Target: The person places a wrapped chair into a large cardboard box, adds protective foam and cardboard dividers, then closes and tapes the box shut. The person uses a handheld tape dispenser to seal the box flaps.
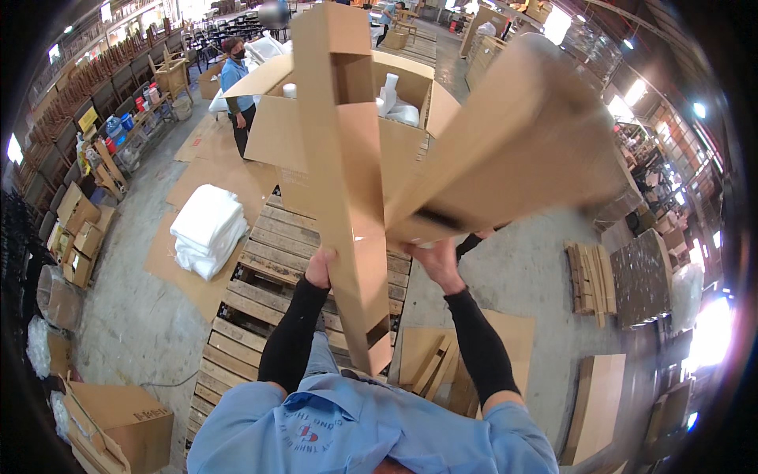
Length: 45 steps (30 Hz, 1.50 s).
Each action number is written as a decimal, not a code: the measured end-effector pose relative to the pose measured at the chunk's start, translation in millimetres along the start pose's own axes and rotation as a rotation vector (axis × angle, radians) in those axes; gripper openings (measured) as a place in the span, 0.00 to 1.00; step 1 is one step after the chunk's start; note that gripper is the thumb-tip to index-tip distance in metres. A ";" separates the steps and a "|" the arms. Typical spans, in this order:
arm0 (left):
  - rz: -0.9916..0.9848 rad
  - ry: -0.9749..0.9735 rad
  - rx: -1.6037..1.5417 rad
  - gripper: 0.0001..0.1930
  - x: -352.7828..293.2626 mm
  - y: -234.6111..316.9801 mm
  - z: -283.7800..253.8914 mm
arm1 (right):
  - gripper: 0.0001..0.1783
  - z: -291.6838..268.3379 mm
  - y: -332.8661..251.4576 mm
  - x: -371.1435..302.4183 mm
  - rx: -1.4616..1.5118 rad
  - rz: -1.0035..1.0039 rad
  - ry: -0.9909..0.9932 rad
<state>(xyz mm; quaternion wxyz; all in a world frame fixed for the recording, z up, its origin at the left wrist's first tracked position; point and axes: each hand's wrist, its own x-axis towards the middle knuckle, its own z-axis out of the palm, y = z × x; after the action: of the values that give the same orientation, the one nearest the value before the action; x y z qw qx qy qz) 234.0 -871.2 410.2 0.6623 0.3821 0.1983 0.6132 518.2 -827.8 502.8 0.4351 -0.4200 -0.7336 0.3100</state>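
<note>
Over the wooden pallet (225,359), before the open carton (272,130), a tall folded cardboard piece (320,158) was held slightly tilted. The left hand (318,268) was clamped on its lower edge. The right hand (437,262) touched the base of a blurred cardboard section (505,158); whether its partly hidden fingers gripped, I could not tell.

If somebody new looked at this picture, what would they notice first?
Probably the tall brown cardboard standing up in the middle, gripped low by the left hand, with a big blurry cardboard piece leaning to its right. Next, perhaps the bright white stack on the floor at left, then the open box with white things inside, behind the cardboard.
</note>
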 end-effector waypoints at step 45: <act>0.146 0.363 0.308 0.41 546.4 298.1 -525.2 | 0.36 -106.1 443.4 878.0 0.890 0.102 0.131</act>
<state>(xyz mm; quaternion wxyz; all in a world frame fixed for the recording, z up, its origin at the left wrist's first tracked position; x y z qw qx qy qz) -254.6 -219.7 415.6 0.5037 0.3755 0.3767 0.6807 531.4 161.4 516.3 0.6031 -0.2464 -0.4780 0.5891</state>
